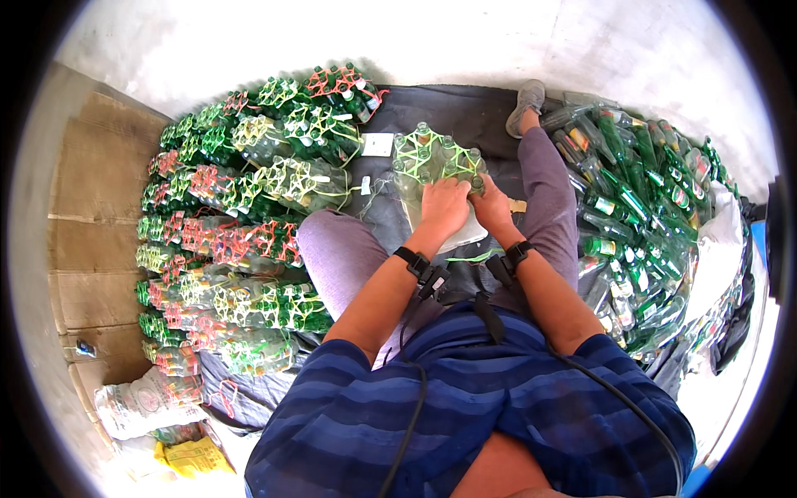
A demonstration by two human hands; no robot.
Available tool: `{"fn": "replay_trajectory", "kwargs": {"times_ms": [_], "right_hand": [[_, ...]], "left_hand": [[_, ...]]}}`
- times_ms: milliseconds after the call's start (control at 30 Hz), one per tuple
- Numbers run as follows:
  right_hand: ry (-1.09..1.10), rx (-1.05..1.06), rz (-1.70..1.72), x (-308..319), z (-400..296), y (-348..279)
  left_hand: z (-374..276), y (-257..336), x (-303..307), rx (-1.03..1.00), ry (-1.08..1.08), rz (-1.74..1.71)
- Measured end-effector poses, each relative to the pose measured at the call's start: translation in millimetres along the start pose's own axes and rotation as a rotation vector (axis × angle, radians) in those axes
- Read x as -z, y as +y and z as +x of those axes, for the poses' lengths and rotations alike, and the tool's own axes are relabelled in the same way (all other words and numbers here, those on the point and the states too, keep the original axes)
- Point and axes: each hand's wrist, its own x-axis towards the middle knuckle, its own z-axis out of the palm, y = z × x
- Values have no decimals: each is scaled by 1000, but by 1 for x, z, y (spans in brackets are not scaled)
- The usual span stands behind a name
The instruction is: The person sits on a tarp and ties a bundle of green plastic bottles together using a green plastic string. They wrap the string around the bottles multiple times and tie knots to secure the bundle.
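Note:
Several clear glass bottles [408, 190] stand together in front of me, their necks laced with light-green plastic cord [436, 149]. My left hand [445, 202] and my right hand [492, 202] meet at the near edge of this group, beside a bottle neck [477, 182]. Fingers of both hands are bent at the cord there; whether they pinch it is hidden. A pale flat board [470, 233] shows under the near side of the bottles. A loose strand of green cord [476, 256] lies close to my lap.
Rows of bottle bundles tied with red, green and yellow cord [249, 243] fill the left side. Loose glass bottles [641, 187] lie heaped at the right, with a white sack [716, 249] on them. A white card [377, 144] lies on the dark floor sheet [429, 103].

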Motion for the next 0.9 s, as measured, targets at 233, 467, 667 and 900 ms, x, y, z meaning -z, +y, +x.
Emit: {"fn": "replay_trajectory", "kwargs": {"times_ms": [233, 467, 667, 900], "right_hand": [[-11, 70, -2, -4, -1, 14], [-47, -16, 159, -13, 0, 21], [28, 10, 95, -18, -11, 37], [-97, -135, -68, 0, -13, 35]], "left_hand": [[11, 0, 14, -102, -145, 109], [31, 0, 31, -353, -255, 378], [42, -10, 25, -447, -180, 370], [49, -11, 21, -416, -229, 257]]}}
